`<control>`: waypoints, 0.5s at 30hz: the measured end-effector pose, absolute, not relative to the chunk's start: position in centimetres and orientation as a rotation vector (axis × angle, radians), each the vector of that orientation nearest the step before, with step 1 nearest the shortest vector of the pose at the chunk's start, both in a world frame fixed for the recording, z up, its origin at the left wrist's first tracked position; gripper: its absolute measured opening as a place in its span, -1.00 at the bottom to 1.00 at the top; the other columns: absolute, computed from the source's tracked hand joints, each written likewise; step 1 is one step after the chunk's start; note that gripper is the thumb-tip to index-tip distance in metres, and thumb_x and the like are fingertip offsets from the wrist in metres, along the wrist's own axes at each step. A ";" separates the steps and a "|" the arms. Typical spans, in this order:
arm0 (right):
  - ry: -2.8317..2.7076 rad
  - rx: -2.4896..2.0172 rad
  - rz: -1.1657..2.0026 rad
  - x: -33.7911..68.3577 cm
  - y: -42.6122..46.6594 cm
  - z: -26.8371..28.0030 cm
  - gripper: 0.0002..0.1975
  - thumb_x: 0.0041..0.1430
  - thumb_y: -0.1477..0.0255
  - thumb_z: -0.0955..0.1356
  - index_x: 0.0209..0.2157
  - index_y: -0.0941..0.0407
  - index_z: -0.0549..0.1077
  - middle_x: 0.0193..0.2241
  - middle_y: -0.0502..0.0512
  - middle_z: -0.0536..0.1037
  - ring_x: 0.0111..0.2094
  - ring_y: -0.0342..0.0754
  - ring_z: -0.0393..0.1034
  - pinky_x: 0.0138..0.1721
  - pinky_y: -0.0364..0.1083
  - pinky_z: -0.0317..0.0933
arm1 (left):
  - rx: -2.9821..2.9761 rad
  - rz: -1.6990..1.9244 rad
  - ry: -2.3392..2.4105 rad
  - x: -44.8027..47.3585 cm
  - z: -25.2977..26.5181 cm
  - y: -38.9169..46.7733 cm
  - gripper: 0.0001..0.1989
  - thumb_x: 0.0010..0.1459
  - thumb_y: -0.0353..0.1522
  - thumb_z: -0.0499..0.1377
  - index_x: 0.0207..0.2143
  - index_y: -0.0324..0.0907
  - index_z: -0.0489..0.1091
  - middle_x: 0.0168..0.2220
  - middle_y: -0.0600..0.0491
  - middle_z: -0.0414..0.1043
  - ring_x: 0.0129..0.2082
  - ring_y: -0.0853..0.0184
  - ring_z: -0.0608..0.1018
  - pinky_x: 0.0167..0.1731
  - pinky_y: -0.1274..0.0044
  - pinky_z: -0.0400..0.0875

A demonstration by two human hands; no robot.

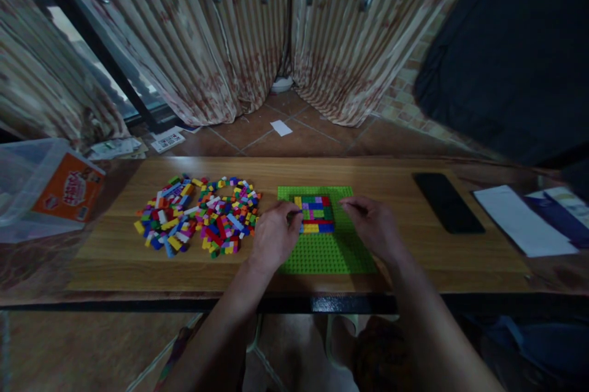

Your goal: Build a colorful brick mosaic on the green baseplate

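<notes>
A low block of coloured toy bricks [316, 213], in red, blue, green, yellow and purple, sits on the upper part of a green studded baseplate [322, 254]. At its left edge, my left hand [275, 234] is closed in a pinch on what looks like a small dark blue brick [295, 213]. My right hand [373, 224] hovers over the baseplate's right side, apart from the bricks. Its thumb and fingertips are pressed together, and whatever may be between them is too small to make out.
Two heaps of loose bricks, a left one [168, 217] and a right one [227, 214], lie on the wooden table [391, 177]. A black phone-like slab [448, 202] and white paper [524, 220] are at right. A clear plastic box [27, 159] stands far left.
</notes>
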State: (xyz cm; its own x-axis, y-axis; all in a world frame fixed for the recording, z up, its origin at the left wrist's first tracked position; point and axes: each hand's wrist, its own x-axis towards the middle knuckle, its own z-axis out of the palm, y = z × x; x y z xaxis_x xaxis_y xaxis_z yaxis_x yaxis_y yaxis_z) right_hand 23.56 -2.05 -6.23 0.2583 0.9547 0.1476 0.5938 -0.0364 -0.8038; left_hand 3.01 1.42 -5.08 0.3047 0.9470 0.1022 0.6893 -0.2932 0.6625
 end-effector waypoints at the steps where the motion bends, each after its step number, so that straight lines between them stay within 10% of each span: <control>1: -1.401 -1.755 0.577 23.6 -2.0 -6.4 -0.79 0.16 0.35 0.29 -0.31 0.12 0.54 -0.36 0.08 0.60 -0.31 -0.01 0.48 -0.25 -0.04 0.30 | 2.052 0.670 1.475 3.1 -5.1 1.5 -0.87 0.18 -0.39 0.14 -0.25 -0.18 0.46 -0.27 0.02 0.54 -0.29 0.33 0.56 -0.22 0.51 0.43; 15: -1.400 -1.983 0.726 21.0 -1.7 -6.3 -0.78 0.01 0.35 0.38 -0.28 0.14 0.46 -0.37 0.09 0.57 -0.33 -0.01 0.45 -0.25 -0.01 0.28 | 1.849 0.539 1.556 3.5 -5.0 1.6 -0.75 0.11 -0.38 0.19 -0.14 -0.24 0.41 -0.17 -0.07 0.55 -0.21 0.27 0.57 -0.17 0.45 0.44</control>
